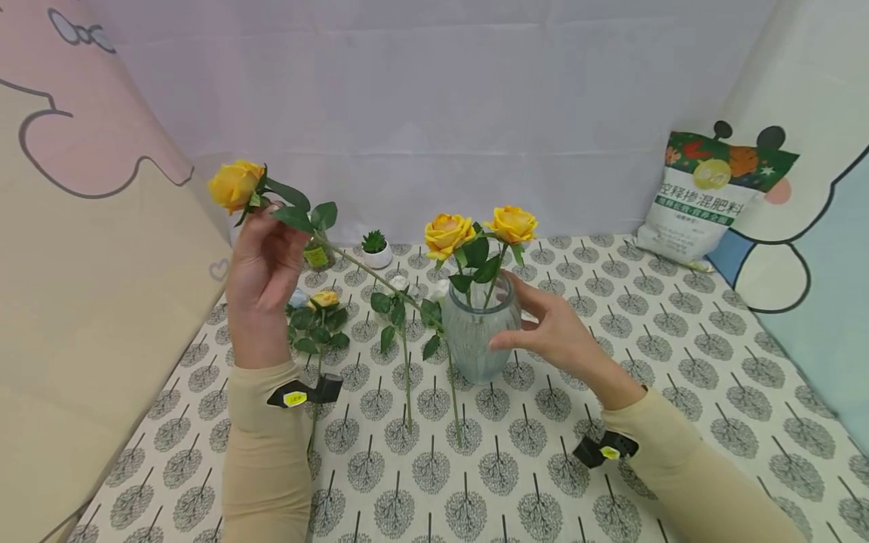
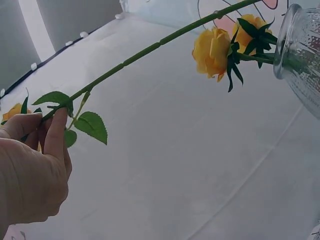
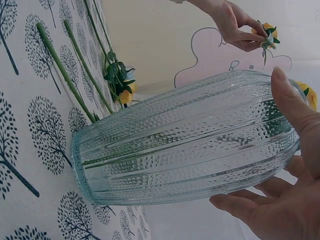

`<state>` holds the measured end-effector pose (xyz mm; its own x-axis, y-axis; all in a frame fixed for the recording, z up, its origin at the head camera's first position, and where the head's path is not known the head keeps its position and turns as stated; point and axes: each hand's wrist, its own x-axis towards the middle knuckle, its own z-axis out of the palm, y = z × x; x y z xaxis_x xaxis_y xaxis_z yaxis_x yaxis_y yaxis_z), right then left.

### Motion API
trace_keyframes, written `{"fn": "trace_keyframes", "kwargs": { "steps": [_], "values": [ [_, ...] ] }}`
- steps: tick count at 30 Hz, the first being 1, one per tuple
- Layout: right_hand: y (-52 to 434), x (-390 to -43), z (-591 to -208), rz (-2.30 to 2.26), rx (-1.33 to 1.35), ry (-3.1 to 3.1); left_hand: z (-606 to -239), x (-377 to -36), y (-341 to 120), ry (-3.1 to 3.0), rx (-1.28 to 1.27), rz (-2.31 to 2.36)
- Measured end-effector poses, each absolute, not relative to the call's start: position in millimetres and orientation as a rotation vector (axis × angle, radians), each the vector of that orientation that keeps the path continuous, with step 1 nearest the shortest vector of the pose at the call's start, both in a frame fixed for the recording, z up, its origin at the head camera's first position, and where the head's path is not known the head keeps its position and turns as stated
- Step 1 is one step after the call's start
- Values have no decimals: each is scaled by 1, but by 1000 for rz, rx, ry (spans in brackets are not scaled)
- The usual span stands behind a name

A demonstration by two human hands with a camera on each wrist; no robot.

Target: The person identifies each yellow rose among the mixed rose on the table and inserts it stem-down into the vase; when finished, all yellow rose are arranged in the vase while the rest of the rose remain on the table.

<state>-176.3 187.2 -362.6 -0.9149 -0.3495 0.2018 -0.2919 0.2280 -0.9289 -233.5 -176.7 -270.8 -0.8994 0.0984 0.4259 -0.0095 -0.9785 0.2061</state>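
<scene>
My left hand [image 1: 261, 264] is raised at the left and pinches the stem of a yellow rose [image 1: 234, 186] just below its bloom. The stem [image 2: 145, 51] slants down toward the vase, crossing above the table in the head view. A ribbed, clear bluish glass vase [image 1: 475, 347] stands upright on the tablecloth. My right hand [image 1: 553, 332] grips it near the rim, thumb on the near side and fingers round the far side. Two yellow roses, one at left [image 1: 448, 235] and one at right [image 1: 512, 225], stand in the vase, their blooms above the rim.
Yellow and pale blue flowers [image 1: 324, 299] lie left of the vase, with white flowers [image 1: 399, 283] beside it, stems toward me. Behind are a small potted succulent [image 1: 377, 255] and a jar with a yellow-green label [image 1: 316, 256]. A fertilizer bag [image 1: 699, 200] leans at back right.
</scene>
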Motion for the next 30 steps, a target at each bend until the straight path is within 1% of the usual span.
{"fn": "trace_keyframes", "kwargs": {
  "steps": [7,12,19,26,30],
  "values": [
    [187,-176,-362,-1812,-635,2422,-265,-222,-161,301,634,3126],
    [187,-177,-362,-1832,-652,2402,-264,-216,-148,416,642,3207],
    [187,-176,-362,-1831,-646,2394,-260,-202,-138,525,590,3258],
    [188,-176,-361,-1812,-637,2413,-257,-188,-133,500,737,3187],
    [188,-176,-361,-1815,-636,2413,-259,-183,-128,642,812,3153]
  ]
}}
